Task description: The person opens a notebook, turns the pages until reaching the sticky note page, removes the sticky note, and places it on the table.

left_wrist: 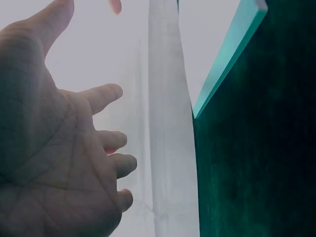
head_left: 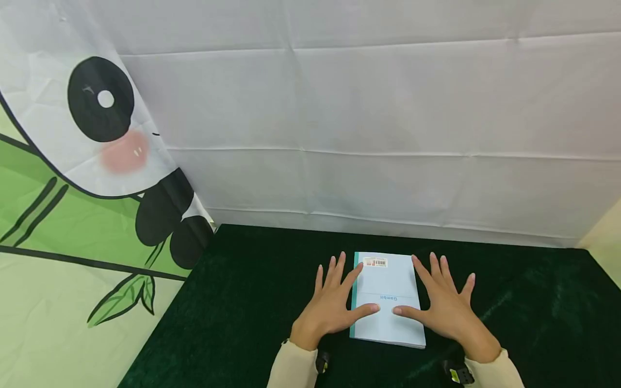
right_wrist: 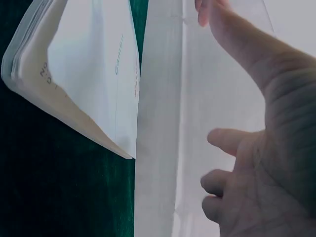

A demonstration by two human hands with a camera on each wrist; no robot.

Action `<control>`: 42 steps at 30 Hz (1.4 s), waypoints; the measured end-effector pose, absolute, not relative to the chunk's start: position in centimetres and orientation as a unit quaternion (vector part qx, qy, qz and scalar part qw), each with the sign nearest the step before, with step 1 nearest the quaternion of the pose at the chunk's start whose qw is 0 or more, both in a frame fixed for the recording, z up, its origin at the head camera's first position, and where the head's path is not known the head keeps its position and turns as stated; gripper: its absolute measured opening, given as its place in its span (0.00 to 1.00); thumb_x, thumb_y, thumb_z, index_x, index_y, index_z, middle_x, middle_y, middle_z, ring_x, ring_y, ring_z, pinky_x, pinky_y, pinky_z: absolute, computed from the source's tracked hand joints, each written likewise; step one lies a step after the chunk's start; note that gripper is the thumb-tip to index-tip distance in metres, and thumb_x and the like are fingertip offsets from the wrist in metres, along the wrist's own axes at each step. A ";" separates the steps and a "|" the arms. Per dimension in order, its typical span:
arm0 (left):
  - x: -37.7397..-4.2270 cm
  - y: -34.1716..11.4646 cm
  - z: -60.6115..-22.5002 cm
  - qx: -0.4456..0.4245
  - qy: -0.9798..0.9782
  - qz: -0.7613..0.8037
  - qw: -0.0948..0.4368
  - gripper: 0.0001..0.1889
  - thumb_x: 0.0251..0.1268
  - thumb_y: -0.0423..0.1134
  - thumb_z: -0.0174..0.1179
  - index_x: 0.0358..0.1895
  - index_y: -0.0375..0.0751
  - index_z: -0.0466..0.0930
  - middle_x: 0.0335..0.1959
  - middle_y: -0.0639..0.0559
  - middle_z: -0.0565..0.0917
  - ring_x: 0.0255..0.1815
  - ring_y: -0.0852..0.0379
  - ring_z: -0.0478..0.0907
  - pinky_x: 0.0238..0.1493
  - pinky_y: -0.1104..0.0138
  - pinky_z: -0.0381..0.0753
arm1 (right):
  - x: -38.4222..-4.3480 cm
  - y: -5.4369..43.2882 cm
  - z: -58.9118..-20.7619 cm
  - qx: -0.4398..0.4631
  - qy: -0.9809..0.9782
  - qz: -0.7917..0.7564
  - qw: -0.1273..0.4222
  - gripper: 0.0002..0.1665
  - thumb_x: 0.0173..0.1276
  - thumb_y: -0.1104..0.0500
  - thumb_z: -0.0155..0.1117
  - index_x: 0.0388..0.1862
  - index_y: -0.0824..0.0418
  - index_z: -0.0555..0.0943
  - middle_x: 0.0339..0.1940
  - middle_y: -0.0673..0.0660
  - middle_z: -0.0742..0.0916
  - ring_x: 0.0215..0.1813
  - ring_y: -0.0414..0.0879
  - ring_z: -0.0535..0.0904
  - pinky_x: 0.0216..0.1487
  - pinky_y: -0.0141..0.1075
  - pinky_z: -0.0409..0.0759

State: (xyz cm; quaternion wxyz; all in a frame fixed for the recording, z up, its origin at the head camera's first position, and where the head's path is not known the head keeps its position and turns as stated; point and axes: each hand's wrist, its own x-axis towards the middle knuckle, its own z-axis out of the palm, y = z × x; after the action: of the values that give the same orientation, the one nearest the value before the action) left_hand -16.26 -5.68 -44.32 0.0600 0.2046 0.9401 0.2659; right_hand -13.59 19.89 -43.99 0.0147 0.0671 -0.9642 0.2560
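A pale blue-white notebook [head_left: 390, 280] with a teal spine lies flat, its printed word "Gambit" upside down and a barcode sticker near its far end. My left hand [head_left: 327, 307] is held over its left side, fingers spread, the thumb across the cover. Mirroring it on the right, my right hand [head_left: 446, 310] spreads its fingers, thumb pointing inward. Both hands hold nothing. In the left wrist view the teal spine [left_wrist: 229, 59] shows beyond the palm. The right wrist view shows the page edges [right_wrist: 64, 108] and a slightly lifted cover corner.
A dark green cloth [head_left: 262, 280] covers the table. Behind it hangs a creased white sheet [head_left: 378, 108]. On the left stands a backdrop printed with a cartoon panda [head_left: 48, 129] and green leaves. Dark wrist cameras [head_left: 458, 372] sit at the cream sleeves.
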 end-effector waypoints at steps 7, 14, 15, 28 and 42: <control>-16.0 -4.6 -44.9 0.219 0.942 0.238 0.088 0.45 0.62 0.73 0.55 0.80 0.62 0.54 0.85 0.46 0.43 0.86 0.39 0.39 0.81 0.37 0.36 | -13.3 19.7 -44.4 0.103 -0.960 0.260 -0.003 0.69 0.41 0.28 0.78 0.79 0.53 0.61 0.81 0.76 0.55 0.83 0.73 0.42 0.67 0.79 0.20; -15.7 -3.9 -44.8 0.229 0.940 0.225 0.116 0.44 0.63 0.73 0.53 0.80 0.62 0.55 0.84 0.44 0.49 0.85 0.40 0.44 0.81 0.38 0.39 | -13.2 19.6 -44.8 0.121 -0.952 0.280 -0.027 0.69 0.35 0.33 0.83 0.76 0.56 0.67 0.80 0.75 0.57 0.81 0.75 0.45 0.67 0.80 0.24; -15.6 -3.8 -44.8 0.228 0.940 0.223 0.123 0.44 0.63 0.73 0.53 0.80 0.62 0.55 0.84 0.45 0.50 0.85 0.41 0.45 0.82 0.39 0.39 | -13.2 19.6 -44.9 0.122 -0.951 0.283 -0.034 0.69 0.34 0.34 0.84 0.76 0.56 0.67 0.81 0.75 0.57 0.81 0.75 0.45 0.67 0.80 0.24; -14.9 -2.6 -44.6 0.242 0.940 0.175 0.166 0.36 0.64 0.67 0.59 0.74 0.60 0.67 0.79 0.49 0.65 0.82 0.47 0.59 0.81 0.41 0.50 | -13.8 19.2 -45.0 0.128 -0.947 0.268 -0.118 0.71 0.28 0.45 0.89 0.75 0.59 0.67 0.80 0.71 0.61 0.82 0.73 0.49 0.69 0.80 0.33; -14.4 -0.8 -45.0 0.283 0.939 0.122 0.152 0.34 0.57 0.53 0.72 0.69 0.67 0.72 0.79 0.57 0.65 0.80 0.52 0.62 0.78 0.45 0.61 | -14.4 19.1 -44.8 0.119 -0.947 0.243 -0.175 0.59 0.38 0.53 0.87 0.72 0.56 0.72 0.78 0.64 0.70 0.79 0.66 0.63 0.72 0.76 0.44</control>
State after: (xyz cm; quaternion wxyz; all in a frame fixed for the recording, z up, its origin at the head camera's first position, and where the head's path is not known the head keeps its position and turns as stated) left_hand -14.40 -0.78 -45.04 0.1517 0.2834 0.9390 0.1224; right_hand -14.39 19.09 -44.82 -0.1754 0.1193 -0.9466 0.2426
